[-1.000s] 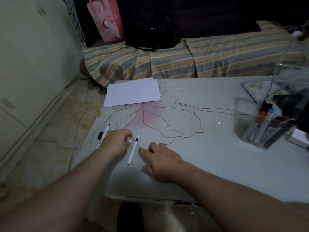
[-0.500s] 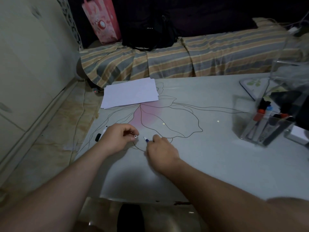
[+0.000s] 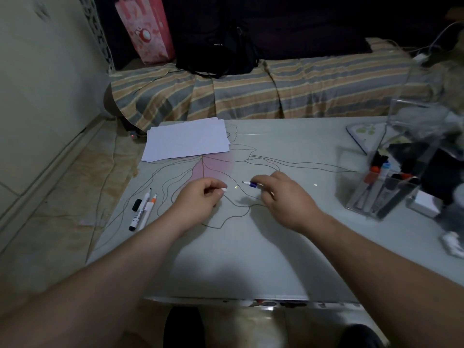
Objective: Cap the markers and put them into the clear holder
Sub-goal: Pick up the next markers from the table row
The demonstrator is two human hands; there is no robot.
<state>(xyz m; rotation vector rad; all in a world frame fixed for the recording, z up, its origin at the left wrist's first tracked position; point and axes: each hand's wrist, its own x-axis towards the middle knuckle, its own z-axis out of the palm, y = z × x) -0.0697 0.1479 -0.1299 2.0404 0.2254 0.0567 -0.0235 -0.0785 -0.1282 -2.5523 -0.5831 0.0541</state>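
My right hand [image 3: 283, 198] holds a blue marker [image 3: 252, 184] above the table, its bare tip pointing left. My left hand [image 3: 198, 199] pinches a small white cap [image 3: 224, 189], a short gap away from that tip. At the table's left edge lie two uncapped markers, one black [image 3: 141, 208] and one orange [image 3: 148, 209], with a loose black cap [image 3: 136, 205] beside them. The clear holder [image 3: 376, 194] stands at the right and contains several capped markers.
A stack of white paper [image 3: 187, 140] lies at the back left of the glass table [image 3: 251, 247]. Clear boxes and dark clutter [image 3: 426, 136] crowd the right side. A striped sofa [image 3: 276, 94] runs behind the table.
My right hand has lifted the blue marker off the table and turned its tip to the left. My left hand has risen with the cap, and both hands moved farther from me.
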